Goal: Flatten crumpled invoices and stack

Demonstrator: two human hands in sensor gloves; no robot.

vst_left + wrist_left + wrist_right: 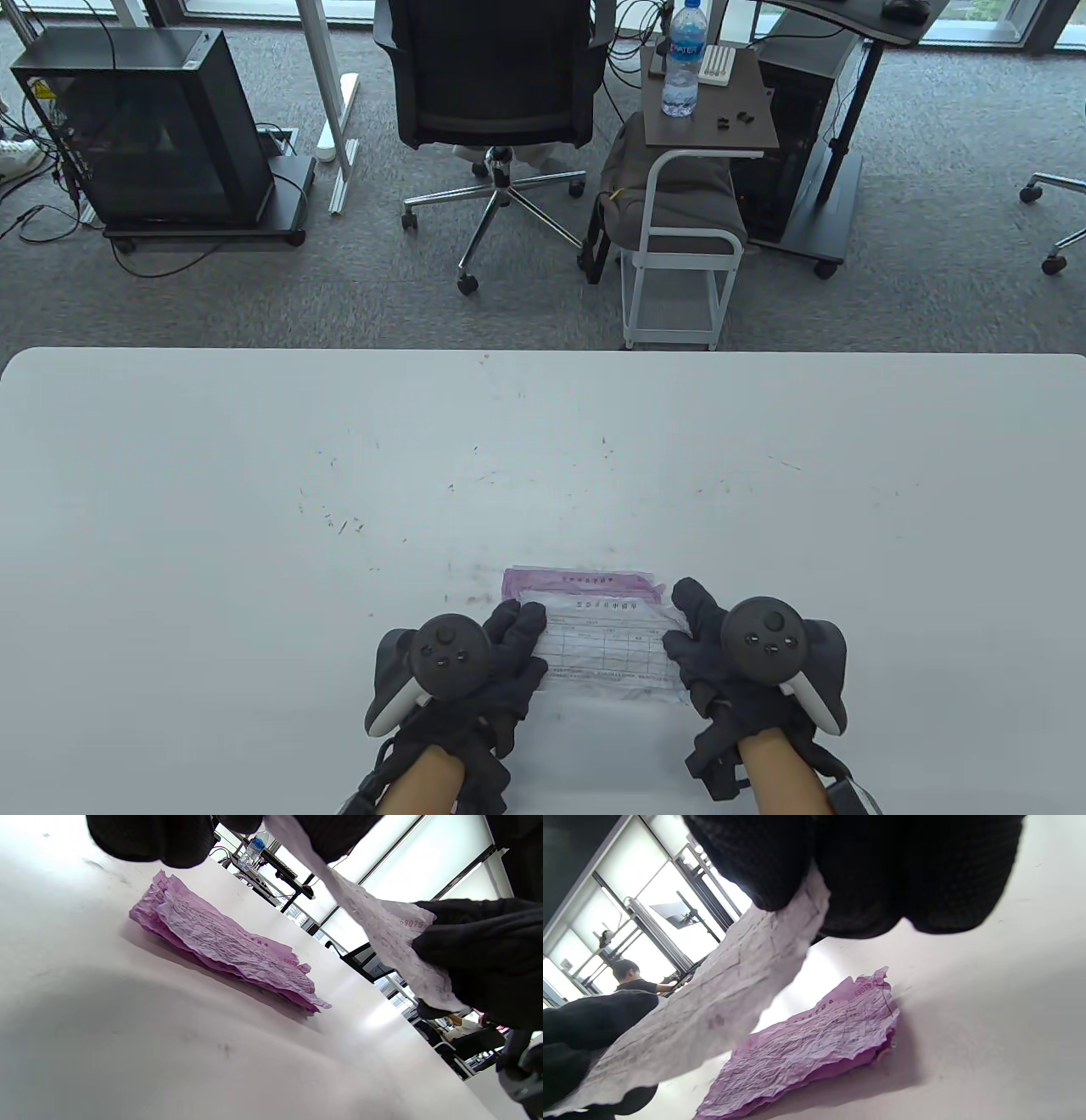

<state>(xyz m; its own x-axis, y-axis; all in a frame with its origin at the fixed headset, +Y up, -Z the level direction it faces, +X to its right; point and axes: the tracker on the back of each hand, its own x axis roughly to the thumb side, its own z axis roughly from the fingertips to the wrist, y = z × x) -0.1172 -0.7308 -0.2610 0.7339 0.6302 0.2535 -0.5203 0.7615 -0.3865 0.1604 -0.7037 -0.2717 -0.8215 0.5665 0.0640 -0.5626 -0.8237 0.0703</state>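
Our left hand (pixel 475 658) pinches the left edge of a white invoice (pixel 607 649), our right hand (pixel 730 649) the right edge, holding it stretched above the pink stack (pixel 229 950) on the desk (pixel 254 509).

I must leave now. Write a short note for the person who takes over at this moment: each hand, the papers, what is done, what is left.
Left hand: pinches the left end of the white invoice.
Right hand: pinches its right end; the sheet hangs stretched above the table.
Pink stack: flattened, still wrinkled sheets lying on the table, under and beyond the white one.
Done: several sheets stacked.
Left: lay the white invoice on the stack. No other crumpled sheets are in view.
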